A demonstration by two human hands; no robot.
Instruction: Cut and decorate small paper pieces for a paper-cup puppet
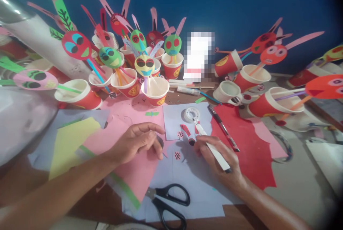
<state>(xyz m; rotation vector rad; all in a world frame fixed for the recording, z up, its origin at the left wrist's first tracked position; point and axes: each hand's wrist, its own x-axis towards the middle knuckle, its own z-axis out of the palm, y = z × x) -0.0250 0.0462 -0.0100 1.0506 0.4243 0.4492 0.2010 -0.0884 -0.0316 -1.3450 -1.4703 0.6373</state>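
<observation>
My right hand (221, 158) is closed around a white marker (218, 156), its black end pointing back toward me and its tip close to a white tape roll (187, 118). Small red paper pieces (185, 129) lie by its fingertips. Two small round paper discs (177, 155) with dark crossed marks rest on the light blue paper (184, 173). My left hand (143, 140) hovers over pink paper (118, 135), fingers loosely bent and apart. A dark patch shows between those fingers; I cannot make out what it is. Black-handled scissors (171, 196) lie in front, their blades partly hidden under paper.
Red paper cups (155, 96) with paper-faced stick figures (144, 65) line the back and both sides. A black pen (223, 128) lies on red paper (249, 144). Near the back are a white mug (227, 92) and a blurred-out bright panel (198, 55). Yellow paper (75, 144) lies left.
</observation>
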